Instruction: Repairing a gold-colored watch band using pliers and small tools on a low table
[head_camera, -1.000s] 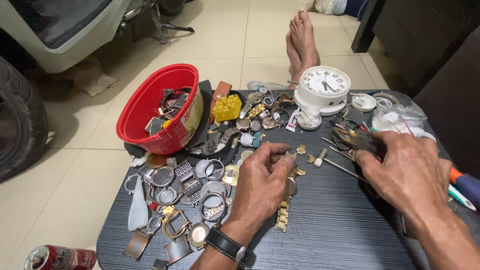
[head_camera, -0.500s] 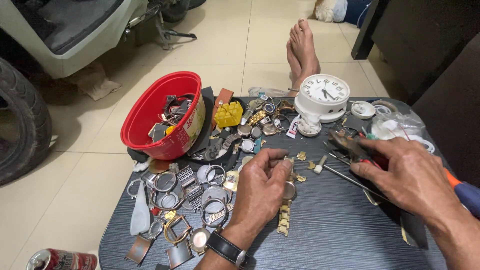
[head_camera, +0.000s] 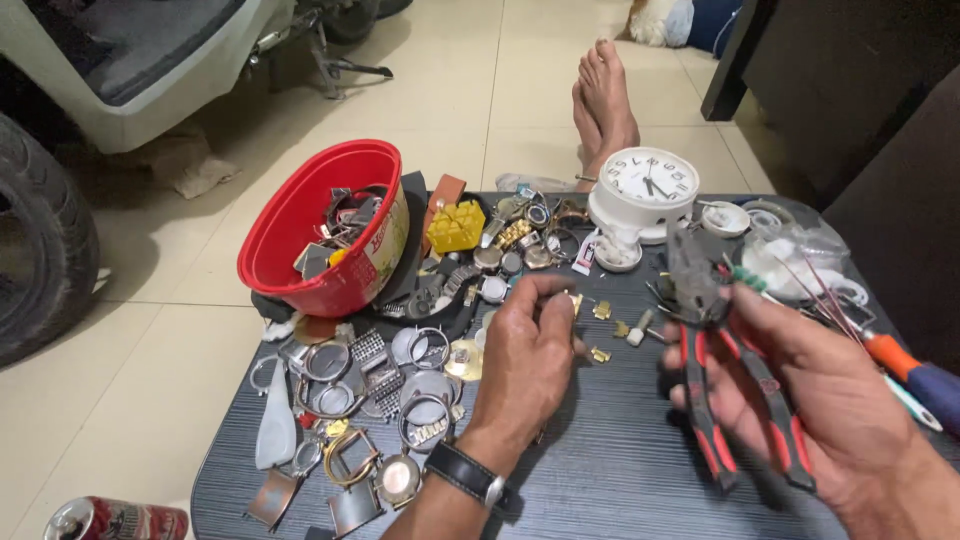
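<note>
My right hand (head_camera: 810, 390) holds a pair of pliers (head_camera: 715, 360) with red-and-black handles, jaws pointing away from me, lifted over the right side of the dark table (head_camera: 620, 470). My left hand (head_camera: 525, 365), with a black wristwatch on its wrist, pinches a small gold watch-band piece (head_camera: 572, 300) between thumb and fingers near the table's middle. Small gold links (head_camera: 602, 312) lie just right of it. Watch cases and bands (head_camera: 400, 390) are spread to the left of that hand.
A red bowl (head_camera: 300, 215) of watch parts stands at the back left, a yellow block (head_camera: 457, 226) beside it. A white clock (head_camera: 650, 185) sits at the back, bare feet (head_camera: 605, 100) beyond it. Screwdrivers (head_camera: 905, 370) lie far right; a can (head_camera: 110, 520) stands on the floor.
My right hand has picked the pliers up from the tool pile and raised them toward me. My left hand has lifted slightly with the gold piece pinched.
</note>
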